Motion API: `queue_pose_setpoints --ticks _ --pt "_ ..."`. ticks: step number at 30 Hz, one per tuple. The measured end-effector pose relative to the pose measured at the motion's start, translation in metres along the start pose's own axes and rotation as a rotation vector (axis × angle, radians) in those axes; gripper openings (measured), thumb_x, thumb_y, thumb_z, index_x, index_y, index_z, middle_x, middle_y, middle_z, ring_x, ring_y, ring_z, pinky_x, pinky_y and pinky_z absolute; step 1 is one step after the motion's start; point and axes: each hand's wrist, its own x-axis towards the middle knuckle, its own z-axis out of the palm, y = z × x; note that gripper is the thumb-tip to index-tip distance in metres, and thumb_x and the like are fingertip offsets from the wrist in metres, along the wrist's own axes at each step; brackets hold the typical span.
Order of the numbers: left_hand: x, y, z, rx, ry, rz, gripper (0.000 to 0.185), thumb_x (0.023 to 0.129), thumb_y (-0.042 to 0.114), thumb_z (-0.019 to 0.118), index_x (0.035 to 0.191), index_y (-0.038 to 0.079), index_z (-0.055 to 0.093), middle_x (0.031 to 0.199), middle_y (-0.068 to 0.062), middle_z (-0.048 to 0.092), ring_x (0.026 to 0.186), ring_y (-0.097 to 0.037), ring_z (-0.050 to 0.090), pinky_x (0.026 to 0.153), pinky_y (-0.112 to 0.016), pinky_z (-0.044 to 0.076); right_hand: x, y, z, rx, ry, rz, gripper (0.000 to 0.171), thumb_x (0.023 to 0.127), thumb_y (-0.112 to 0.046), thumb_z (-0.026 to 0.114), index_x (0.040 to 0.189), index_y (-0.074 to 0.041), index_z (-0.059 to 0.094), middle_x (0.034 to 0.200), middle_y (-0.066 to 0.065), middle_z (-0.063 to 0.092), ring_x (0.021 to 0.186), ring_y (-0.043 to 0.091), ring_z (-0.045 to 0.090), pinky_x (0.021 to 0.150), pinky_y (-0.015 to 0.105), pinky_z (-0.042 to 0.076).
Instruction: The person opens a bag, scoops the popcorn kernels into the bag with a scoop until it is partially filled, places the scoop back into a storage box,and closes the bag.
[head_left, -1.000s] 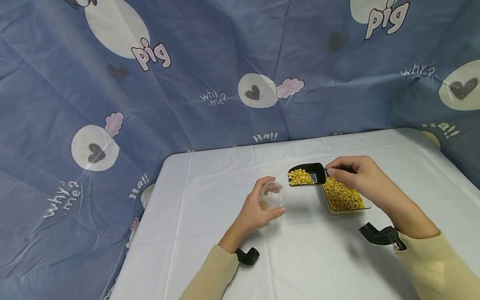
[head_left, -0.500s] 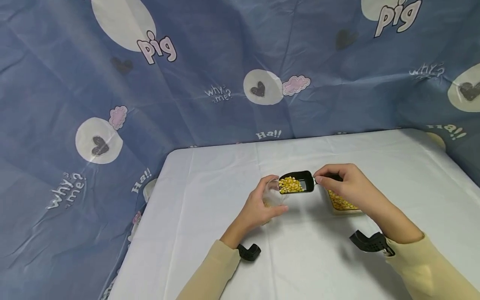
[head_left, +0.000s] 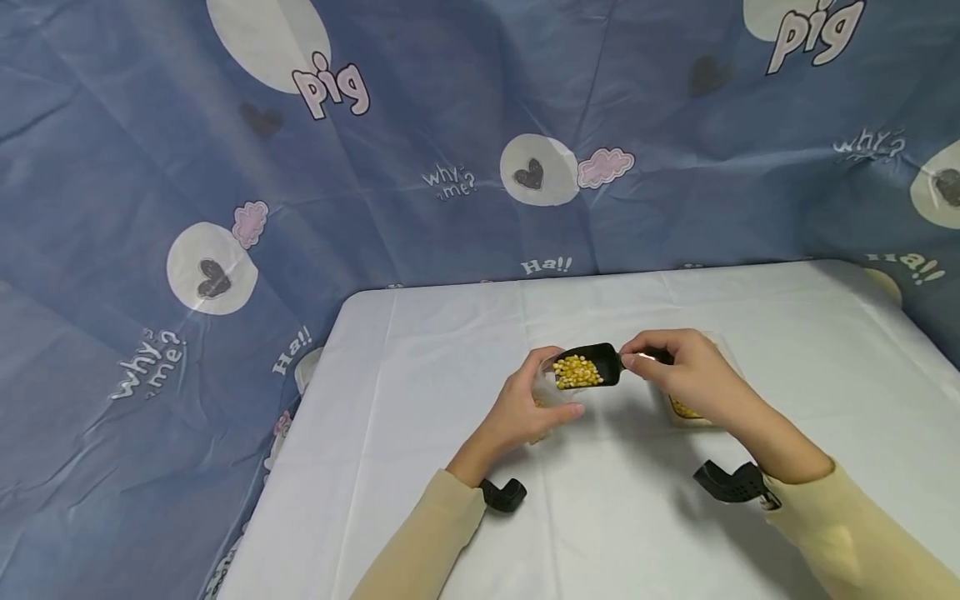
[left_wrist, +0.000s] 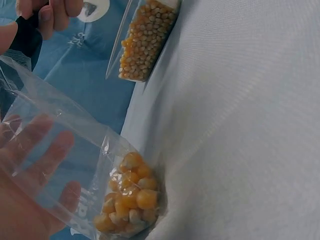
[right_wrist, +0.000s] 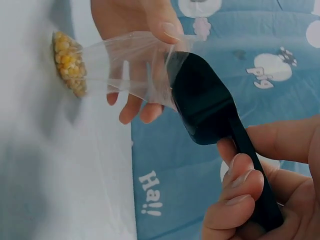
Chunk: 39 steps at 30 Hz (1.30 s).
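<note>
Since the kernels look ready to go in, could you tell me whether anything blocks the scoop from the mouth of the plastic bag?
Nothing visible does. The black scoop sits at the open mouth of the plastic bag, which the left hand holds open.

Right hand [head_left: 686, 375] holds corn-filled scoop [head_left: 587, 368] at bag [head_left: 546, 392].

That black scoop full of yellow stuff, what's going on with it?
A person is moving corn kernels. The right hand holds the black scoop by its handle, loaded with kernels, with its front edge at the mouth of a clear plastic bag. The left hand holds that bag open on the white table. A few kernels already sit at the bag's bottom. A clear tray of kernels lies nearby.
</note>
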Motion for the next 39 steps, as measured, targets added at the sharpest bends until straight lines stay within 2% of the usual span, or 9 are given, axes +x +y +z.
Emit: queue_pose_setpoints --ticks 4,11,18,21,24,28,31,34,39 --pt "0.0 0.001 0.0 0.008 0.008 -0.012 0.073 0.084 0.041 0.081 0.144 0.04 0.04 0.133 0.013 0.057 0.121 -0.009 0.054 0.104 -0.046 0.041 0.001 -0.004 0.0 -0.041 0.025 -0.035 0.016 0.098 -0.036 0.067 0.103 -0.025 0.077 0.104 -0.005 0.073 0.085 0.018 0.061 0.074 0.038 0.049" --pt "0.001 0.0 0.0 0.021 0.015 -0.013 0.073 0.084 0.042 0.08 0.145 0.041 0.039 0.134 0.013 0.057 0.124 -0.009 0.052 0.106 -0.047 0.039 0.003 -0.006 0.002 -0.092 0.069 -0.073 0.012 0.098 -0.034 0.067 0.102 -0.026 0.076 0.102 -0.008 0.073 0.085 0.016 0.062 0.074 0.037 0.049" --pt "0.001 -0.001 0.0 0.022 0.027 0.008 0.071 0.087 0.043 0.076 0.146 0.037 0.038 0.14 0.009 0.055 0.132 -0.01 0.047 0.111 -0.051 0.034 0.003 -0.01 0.004 -0.13 0.102 -0.143 0.009 0.098 -0.029 0.069 0.101 -0.025 0.076 0.095 -0.011 0.071 0.071 0.012 0.06 0.065 0.033 0.049" --pt "0.001 -0.002 0.0 0.012 0.036 0.023 0.07 0.088 0.042 0.076 0.147 0.034 0.038 0.138 0.005 0.056 0.13 -0.012 0.05 0.11 -0.051 0.035 0.003 -0.014 0.006 -0.165 0.128 -0.212 0.007 0.096 -0.024 0.071 0.101 -0.022 0.076 0.092 -0.012 0.07 0.065 0.01 0.056 0.061 0.031 0.047" --pt "0.001 -0.001 0.0 0.004 0.047 0.03 0.069 0.088 0.04 0.076 0.146 0.035 0.039 0.133 0.006 0.059 0.122 -0.013 0.055 0.104 -0.048 0.04 0.005 -0.018 0.008 -0.224 0.162 -0.324 0.006 0.094 -0.018 0.074 0.099 -0.019 0.075 0.084 -0.014 0.065 0.057 0.007 0.049 0.055 0.028 0.043" --pt "0.001 0.0 0.0 0.006 0.062 0.031 0.067 0.088 0.039 0.077 0.145 0.037 0.041 0.127 0.006 0.061 0.115 -0.013 0.057 0.101 -0.046 0.042 0.006 -0.023 0.013 -0.323 0.203 -0.488 0.009 0.089 -0.012 0.077 0.097 -0.015 0.074 0.081 -0.014 0.059 0.06 0.002 0.047 0.053 0.025 0.042" --pt "0.001 -0.001 -0.001 0.015 0.073 0.033 0.067 0.088 0.039 0.078 0.144 0.038 0.041 0.128 0.007 0.06 0.119 -0.013 0.055 0.103 -0.047 0.041 0.006 -0.028 0.015 -0.391 0.217 -0.586 0.013 0.086 -0.009 0.079 0.097 -0.014 0.074 0.08 -0.012 0.057 0.06 0.002 0.048 0.051 0.023 0.042" --pt "0.001 -0.001 -0.001 0.024 0.085 0.03 0.069 0.087 0.039 0.079 0.144 0.04 0.041 0.13 0.01 0.058 0.119 -0.012 0.053 0.1 -0.046 0.041 0.007 -0.031 0.016 -0.442 0.228 -0.648 0.016 0.083 -0.006 0.081 0.097 -0.014 0.075 0.078 -0.01 0.054 0.057 0.003 0.045 0.047 0.023 0.039" --pt "0.001 0.0 0.002 0.052 0.104 0.006 0.075 0.082 0.044 0.083 0.144 0.043 0.04 0.125 0.012 0.056 0.107 -0.015 0.049 0.082 -0.04 0.045 0.006 -0.031 0.019 -0.497 0.222 -0.691 0.017 0.083 -0.006 0.08 0.097 -0.014 0.073 0.078 -0.008 0.05 0.057 0.005 0.041 0.047 0.023 0.037"
